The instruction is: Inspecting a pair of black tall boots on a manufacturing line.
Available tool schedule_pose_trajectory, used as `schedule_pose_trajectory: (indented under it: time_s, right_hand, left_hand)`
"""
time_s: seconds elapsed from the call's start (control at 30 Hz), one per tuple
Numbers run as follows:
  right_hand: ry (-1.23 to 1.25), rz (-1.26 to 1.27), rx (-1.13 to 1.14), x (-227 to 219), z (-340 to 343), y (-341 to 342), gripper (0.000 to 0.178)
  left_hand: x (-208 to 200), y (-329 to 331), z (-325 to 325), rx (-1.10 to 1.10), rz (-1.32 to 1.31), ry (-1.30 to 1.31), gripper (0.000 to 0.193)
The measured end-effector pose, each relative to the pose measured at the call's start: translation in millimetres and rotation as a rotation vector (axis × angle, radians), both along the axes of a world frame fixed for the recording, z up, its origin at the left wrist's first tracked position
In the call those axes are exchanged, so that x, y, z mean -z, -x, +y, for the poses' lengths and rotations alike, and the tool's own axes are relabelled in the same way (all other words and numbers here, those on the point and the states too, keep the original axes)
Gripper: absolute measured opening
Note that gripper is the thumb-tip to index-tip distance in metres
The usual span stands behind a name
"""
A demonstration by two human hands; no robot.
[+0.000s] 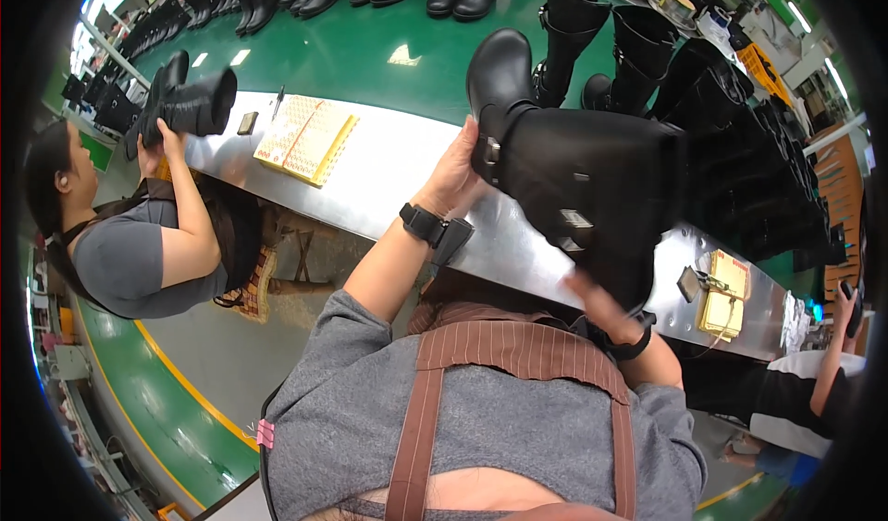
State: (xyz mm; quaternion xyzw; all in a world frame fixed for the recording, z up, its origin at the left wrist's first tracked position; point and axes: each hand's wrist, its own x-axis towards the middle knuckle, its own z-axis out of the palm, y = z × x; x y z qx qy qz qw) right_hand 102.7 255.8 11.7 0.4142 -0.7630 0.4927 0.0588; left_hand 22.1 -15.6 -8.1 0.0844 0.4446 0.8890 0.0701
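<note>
A tall black boot (578, 156) with metal buckles and straps lies tilted in the air before me, its toe pointing up and away and its shaft slanting to the right. My left hand (453, 170) grips it around the ankle and heel, fingers partly behind the leather. Below the shaft's lower edge is my right hand (606, 310), smeared by motion; its fingers are partly hidden, so I cannot make out whether it touches the boot.
Beneath the boot runs a metal-topped bench (388, 151). Yellow paper pads (310, 137) lie left, another pad stack (724, 294) right. Black boots (638, 49) crowd the green surface (407, 68) beyond. A co-worker (139, 234) at left holds another boot (199, 100).
</note>
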Motion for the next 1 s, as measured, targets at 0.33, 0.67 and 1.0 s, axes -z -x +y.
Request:
schedule_pose_trajectory:
  time_s: [0.33,0.67,1.0]
  right_hand:
    - [-0.159,-0.179,-0.039,-100.8,-37.8,139.7,0.051]
    - [0.03,-1.204,-0.537,-31.5,-33.6,104.3,0.047]
    - [0.36,-1.196,-0.3,-54.1,-142.8,97.0,0.05]
  left_hand:
    - [-11.5,-51.7,-14.4,0.325,-0.096,0.128,0.068]
    - [46.0,-71.3,-59.2,0.353,-0.238,-0.212,0.074]
    - [-13.2,-10.3,-7.7,-0.223,0.073,-0.327,0.082]
